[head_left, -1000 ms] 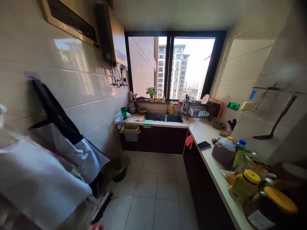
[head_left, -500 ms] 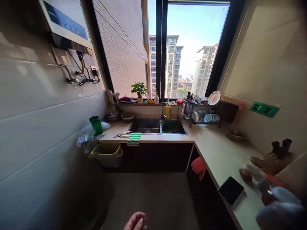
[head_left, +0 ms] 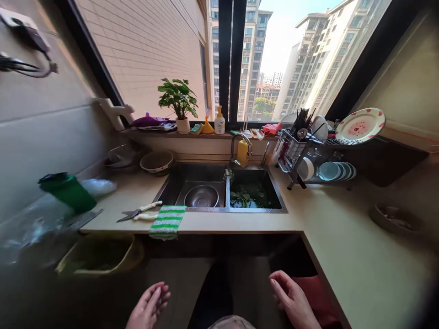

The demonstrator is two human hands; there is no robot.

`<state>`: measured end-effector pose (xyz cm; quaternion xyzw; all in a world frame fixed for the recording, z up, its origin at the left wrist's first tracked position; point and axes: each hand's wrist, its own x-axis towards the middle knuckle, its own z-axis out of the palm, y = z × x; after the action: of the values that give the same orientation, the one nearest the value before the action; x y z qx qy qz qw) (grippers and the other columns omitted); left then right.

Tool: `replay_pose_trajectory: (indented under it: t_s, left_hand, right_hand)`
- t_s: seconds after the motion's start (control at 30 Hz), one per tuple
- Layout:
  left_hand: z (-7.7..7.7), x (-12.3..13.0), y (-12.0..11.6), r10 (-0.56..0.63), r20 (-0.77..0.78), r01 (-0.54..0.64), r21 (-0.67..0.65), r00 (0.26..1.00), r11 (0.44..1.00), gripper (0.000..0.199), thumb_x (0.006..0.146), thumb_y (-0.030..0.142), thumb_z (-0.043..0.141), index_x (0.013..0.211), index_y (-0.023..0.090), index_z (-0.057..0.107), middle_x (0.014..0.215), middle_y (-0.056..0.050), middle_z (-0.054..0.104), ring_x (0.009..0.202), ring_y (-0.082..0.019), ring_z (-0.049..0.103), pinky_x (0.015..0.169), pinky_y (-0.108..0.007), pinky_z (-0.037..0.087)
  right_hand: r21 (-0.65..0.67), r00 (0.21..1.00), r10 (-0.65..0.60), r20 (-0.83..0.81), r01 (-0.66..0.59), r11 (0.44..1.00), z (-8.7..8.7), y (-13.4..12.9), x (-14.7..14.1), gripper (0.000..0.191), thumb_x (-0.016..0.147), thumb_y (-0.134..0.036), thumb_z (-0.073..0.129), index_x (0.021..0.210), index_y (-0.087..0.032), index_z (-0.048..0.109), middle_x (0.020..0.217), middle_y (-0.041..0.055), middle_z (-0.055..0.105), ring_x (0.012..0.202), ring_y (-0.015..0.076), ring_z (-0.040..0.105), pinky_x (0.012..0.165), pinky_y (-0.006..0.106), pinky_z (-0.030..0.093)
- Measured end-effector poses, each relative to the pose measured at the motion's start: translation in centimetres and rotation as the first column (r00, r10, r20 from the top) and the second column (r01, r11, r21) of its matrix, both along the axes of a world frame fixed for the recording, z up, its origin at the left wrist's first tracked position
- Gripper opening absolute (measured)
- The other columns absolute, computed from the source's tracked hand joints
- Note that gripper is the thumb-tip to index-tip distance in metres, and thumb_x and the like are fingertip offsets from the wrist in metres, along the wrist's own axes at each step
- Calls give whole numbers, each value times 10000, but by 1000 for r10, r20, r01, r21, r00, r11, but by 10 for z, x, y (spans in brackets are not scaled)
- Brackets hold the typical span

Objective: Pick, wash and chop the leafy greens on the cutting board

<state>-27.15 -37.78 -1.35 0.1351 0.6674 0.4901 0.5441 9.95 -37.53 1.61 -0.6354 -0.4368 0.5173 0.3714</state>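
Note:
My left hand [head_left: 149,305] hangs low in front of the counter, its fingers loosely curved and holding nothing. On the other side my right hand [head_left: 294,299] is also open and bare, near a red cloth [head_left: 313,294] at the cabinet front. Both are apart from the counter. Ahead lies the double sink [head_left: 256,210]: a round metal basin [head_left: 201,196] sits in the left bowl, and green leafy vegetables [head_left: 246,199] lie in water in the right one. Scissors with white handles [head_left: 140,213] rest beside a green-and-white striped cloth [head_left: 168,221] on the counter edge.
A faucet [head_left: 242,137] rises behind the sink. To its right stands a dish rack [head_left: 291,157] with bowls and chopsticks. At left are a green container [head_left: 70,192] and a yellowish bin [head_left: 99,272] below counter level. A potted plant [head_left: 178,100] stands on the sill.
The view has moved closer to the sink and tilted down. My right hand has come into view, and my left hand now appears further left and larger.

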Motion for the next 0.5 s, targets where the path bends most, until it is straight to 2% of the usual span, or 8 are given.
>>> replay_pose_trajectory:
  t_s: [0.07,0.13,0.23,0.3,0.37,0.4,0.43,0.5]
  left_hand:
    - [11,21,70,-97,-30,99,58,995,993,568,480,510,755,908,179,579,850,-42,682,850,-233,635,742,-322,503]
    - [28,49,140,-272,-54,277,120,961,953,504,578,495,703,924,152,574,854,-58,667,794,-194,633,722,-302,491]
    - [54,101,231,-493,-84,500,207,866,841,401,644,451,662,877,135,578,825,-55,642,748,-162,612,709,-280,471]
    - [64,134,279,-592,-87,592,266,801,761,349,694,427,620,892,143,573,839,-49,630,759,-147,596,717,-265,456]
    - [63,162,314,-639,-74,630,287,765,721,318,716,414,595,894,152,565,843,-44,621,756,-138,587,706,-256,445]
    - [58,174,327,-647,-68,636,284,760,718,305,720,409,586,891,157,561,838,-39,617,745,-134,584,692,-252,441]
    - [49,185,336,-645,-64,635,273,762,723,289,726,401,576,885,161,555,827,-33,612,731,-130,579,675,-247,436]
    - [25,203,348,-637,-70,634,230,768,739,242,740,371,551,867,165,545,791,-20,601,698,-122,566,640,-237,423]
  right_hand:
    - [-51,998,-58,-19,57,997,-4,37,8,346,713,-530,563,772,-189,560,629,-41,478,515,83,471,432,167,349]
    - [-83,992,-123,-3,122,989,-4,73,20,355,710,-533,562,796,-189,567,646,-32,509,528,94,505,445,174,366]
    - [-63,981,-159,114,166,984,-1,132,39,353,726,-518,545,819,-179,583,670,-9,561,549,115,550,470,192,394]
    - [-31,969,-96,228,106,994,-4,182,50,340,761,-498,503,815,-172,581,682,1,583,559,123,572,494,200,408]
    - [-54,925,28,380,-8,998,-16,240,57,320,810,-458,435,802,-171,576,685,3,599,579,123,590,532,201,417]
    - [-88,881,100,463,-66,994,-26,271,58,309,831,-423,404,804,-171,581,689,3,610,602,122,598,559,199,419]
    - [-180,816,189,545,-106,978,-39,300,58,303,845,-383,381,789,-171,589,687,6,621,616,122,604,573,199,417]
    - [-279,755,285,590,-140,950,-71,353,51,230,818,-307,456,734,-156,607,703,34,645,675,146,616,593,210,411]
